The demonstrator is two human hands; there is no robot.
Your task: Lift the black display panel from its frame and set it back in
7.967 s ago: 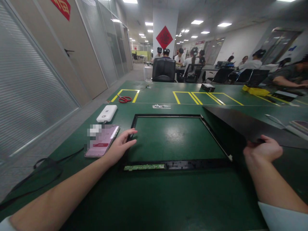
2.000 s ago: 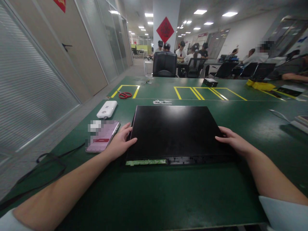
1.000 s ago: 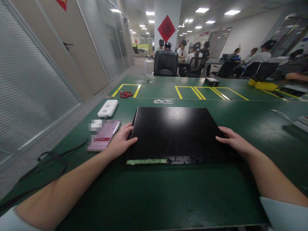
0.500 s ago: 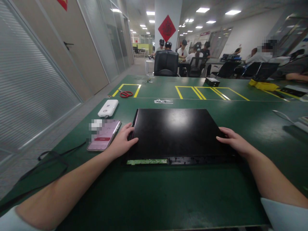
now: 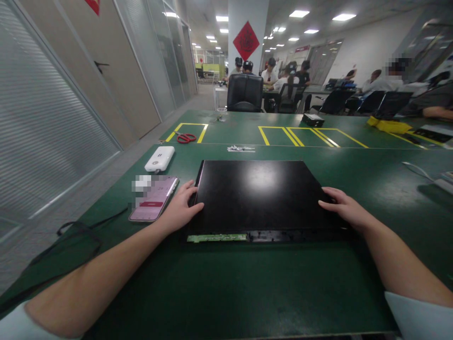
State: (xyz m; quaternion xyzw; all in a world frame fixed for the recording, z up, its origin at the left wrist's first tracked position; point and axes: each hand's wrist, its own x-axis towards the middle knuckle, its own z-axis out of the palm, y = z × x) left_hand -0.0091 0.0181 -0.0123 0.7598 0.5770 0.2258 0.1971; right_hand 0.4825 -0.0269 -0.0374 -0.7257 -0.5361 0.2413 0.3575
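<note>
A flat black display panel [image 5: 255, 196] lies on the green table [image 5: 255, 288], with a bright reflection on its glossy face. Along its near edge runs a narrow green circuit board [image 5: 216, 238], beside a black strip. My left hand [image 5: 186, 204] grips the panel's left edge, thumb on top and fingers at the side. At the right edge, my right hand [image 5: 341, 205] holds it the same way; its lower fingers are partly hidden.
Left of the panel lie a phone [image 5: 154, 203], a white power bank [image 5: 160, 158] and a black strap [image 5: 79, 231]. Red-handled scissors [image 5: 186, 138], white scraps [image 5: 240, 148], a small black box [image 5: 313, 120] and a yellow item [image 5: 389, 125] sit farther back. Several people work behind.
</note>
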